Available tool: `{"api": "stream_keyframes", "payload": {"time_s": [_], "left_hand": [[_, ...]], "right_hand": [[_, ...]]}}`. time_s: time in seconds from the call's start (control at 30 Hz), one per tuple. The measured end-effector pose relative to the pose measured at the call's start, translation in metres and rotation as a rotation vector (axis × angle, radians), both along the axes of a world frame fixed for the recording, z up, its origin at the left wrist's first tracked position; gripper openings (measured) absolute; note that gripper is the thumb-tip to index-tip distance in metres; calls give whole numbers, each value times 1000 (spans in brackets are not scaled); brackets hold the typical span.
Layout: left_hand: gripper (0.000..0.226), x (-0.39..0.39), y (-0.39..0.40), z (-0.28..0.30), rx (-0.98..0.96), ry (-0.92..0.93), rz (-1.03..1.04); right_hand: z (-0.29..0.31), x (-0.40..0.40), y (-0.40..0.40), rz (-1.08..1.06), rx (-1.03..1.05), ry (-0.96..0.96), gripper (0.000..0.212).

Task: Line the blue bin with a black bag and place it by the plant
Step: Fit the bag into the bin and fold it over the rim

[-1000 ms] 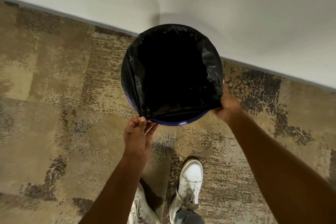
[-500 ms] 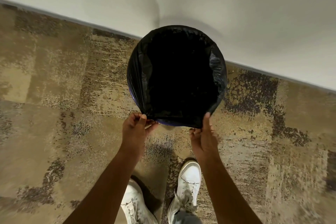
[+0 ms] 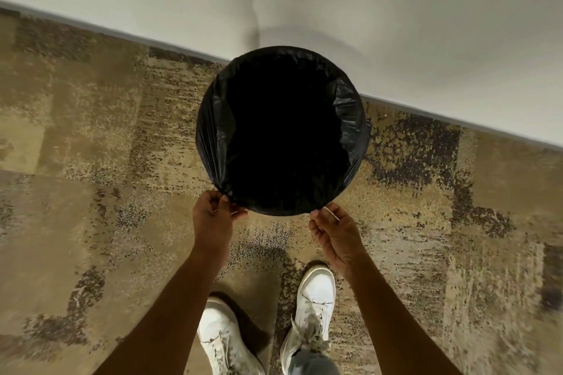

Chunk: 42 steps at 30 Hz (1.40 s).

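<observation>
The round bin stands on the carpet against the wall, seen from straight above. The black bag [image 3: 350,119] lines it and is folded over the whole rim, so none of the bin's blue shows. My left hand [image 3: 213,219] pinches the bag's folded edge at the near-left of the rim. At the near-right of the rim, the fingertips of my right hand [image 3: 333,231] rest on the bag's edge with the fingers curled. No plant is in view.
A pale wall [image 3: 396,24] with a grey baseboard [image 3: 122,32] runs diagonally behind the bin. Patterned tan and brown carpet [image 3: 91,161] spreads on both sides. My two white shoes [image 3: 316,292] stand just behind my hands.
My right hand came from the bin's right side round to the near rim. The bag's edge was pulled down over the near rim, and the strip of blue there is now covered.
</observation>
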State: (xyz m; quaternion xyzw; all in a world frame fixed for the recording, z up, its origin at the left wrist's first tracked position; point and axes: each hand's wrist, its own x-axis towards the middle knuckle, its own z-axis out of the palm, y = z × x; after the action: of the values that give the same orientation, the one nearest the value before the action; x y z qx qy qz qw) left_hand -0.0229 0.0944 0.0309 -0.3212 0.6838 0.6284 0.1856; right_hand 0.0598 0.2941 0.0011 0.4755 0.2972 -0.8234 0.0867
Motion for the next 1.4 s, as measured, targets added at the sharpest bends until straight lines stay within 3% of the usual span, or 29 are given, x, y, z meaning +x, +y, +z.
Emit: {"api": "stream_keyframes", "payload": {"time_s": [0.27, 0.7, 0.97, 1.17, 1.33, 1.4], "left_hand": [[25, -36, 9, -7, 51, -116, 34], [40, -53, -2, -31, 154, -242, 56], [25, -57, -3, -40, 174, -246, 14], [31, -65, -8, -37, 182, -311, -85], [19, -73, -27, -23, 220, -326, 76], [20, -84, -35, -14, 295, -282, 116]], "right_hand": [[-5, -37, 2, -37, 109, -105, 28], [-10, -50, 2, 112, 220, -220, 28], [-19, -52, 7, 194, 258, -250, 28], [-20, -55, 8, 199, 264, -259, 20], [-6, -51, 22, 154, 230, -249, 37], [4, -53, 33, 102, 226, -229, 27]]}}
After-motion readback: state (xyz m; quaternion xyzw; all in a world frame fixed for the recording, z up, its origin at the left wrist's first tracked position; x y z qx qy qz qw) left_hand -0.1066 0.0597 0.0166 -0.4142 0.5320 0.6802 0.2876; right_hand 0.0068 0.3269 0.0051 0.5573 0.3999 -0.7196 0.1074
